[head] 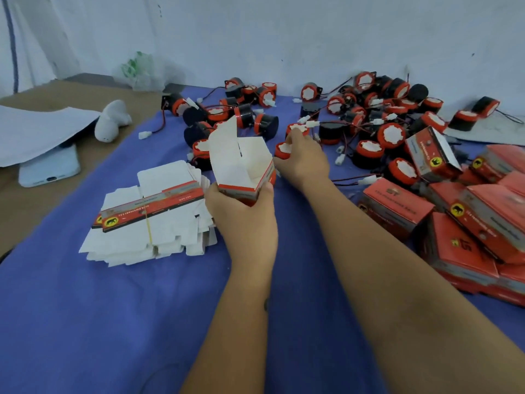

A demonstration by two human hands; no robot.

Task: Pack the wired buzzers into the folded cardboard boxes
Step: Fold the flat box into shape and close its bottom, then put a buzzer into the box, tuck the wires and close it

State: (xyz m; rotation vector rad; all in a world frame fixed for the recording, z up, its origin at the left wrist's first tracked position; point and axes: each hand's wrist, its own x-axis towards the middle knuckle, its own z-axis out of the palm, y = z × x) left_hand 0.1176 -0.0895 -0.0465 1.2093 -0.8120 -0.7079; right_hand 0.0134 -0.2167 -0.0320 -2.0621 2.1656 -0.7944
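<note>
Head view: left hand [241, 211] grips open box [241, 169], right hand [304, 157] grasps buzzer [285, 150]; printing unreadable.

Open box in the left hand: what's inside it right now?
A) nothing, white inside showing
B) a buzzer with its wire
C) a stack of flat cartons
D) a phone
A: the open box in the left hand shows only bare white inner walls, while the right hand is at the pile, its grip on a buzzer not yet brought to the box.
</note>
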